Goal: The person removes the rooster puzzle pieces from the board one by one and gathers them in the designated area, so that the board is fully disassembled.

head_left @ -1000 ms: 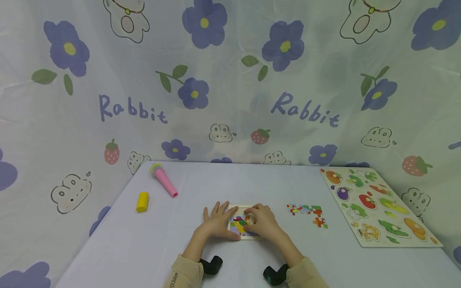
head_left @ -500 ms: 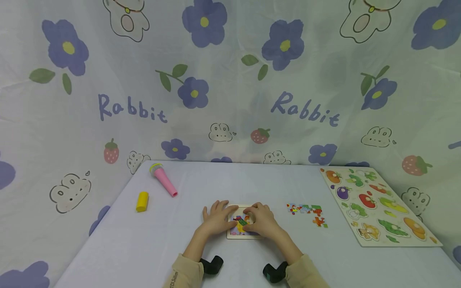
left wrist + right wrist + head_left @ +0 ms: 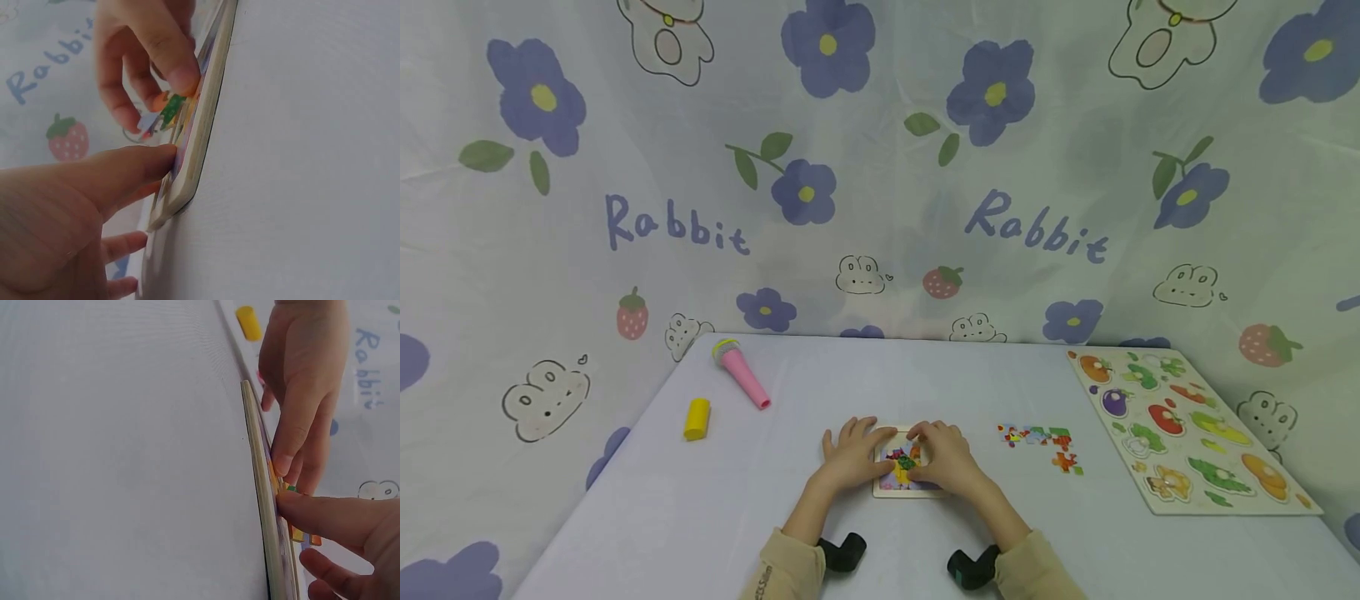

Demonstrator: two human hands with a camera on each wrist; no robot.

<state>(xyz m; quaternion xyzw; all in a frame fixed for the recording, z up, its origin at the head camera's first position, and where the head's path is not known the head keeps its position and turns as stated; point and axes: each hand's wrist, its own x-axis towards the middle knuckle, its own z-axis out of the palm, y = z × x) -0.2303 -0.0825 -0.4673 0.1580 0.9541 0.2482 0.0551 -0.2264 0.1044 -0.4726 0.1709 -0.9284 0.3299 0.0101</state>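
Note:
A small wooden tray puzzle (image 3: 898, 492) with a colourful picture lies on the white table in front of the person. My left hand (image 3: 850, 460) rests along its left side, fingers spread and the thumb (image 3: 156, 161) laid on the picture. From the right, my right hand (image 3: 951, 458) reaches over the tray and pinches a jigsaw piece (image 3: 173, 109) with green, orange and white on it. That piece stands tilted above the picture in the left wrist view. My right palm and fingers hide the tray's right part from the head camera.
Several loose jigsaw pieces (image 3: 1062, 438) lie right of the tray. A large vegetable peg board (image 3: 1180, 433) covers the table's right end. At the left are a pink toy microphone (image 3: 743, 375) and a yellow cylinder (image 3: 697, 419). A printed curtain (image 3: 880, 167) hangs behind.
My left thumb has slid from the tray's lower edge up onto the picture. The green part of the jigsaw piece has shifted slightly under my right fingers, which stay nearly in place.

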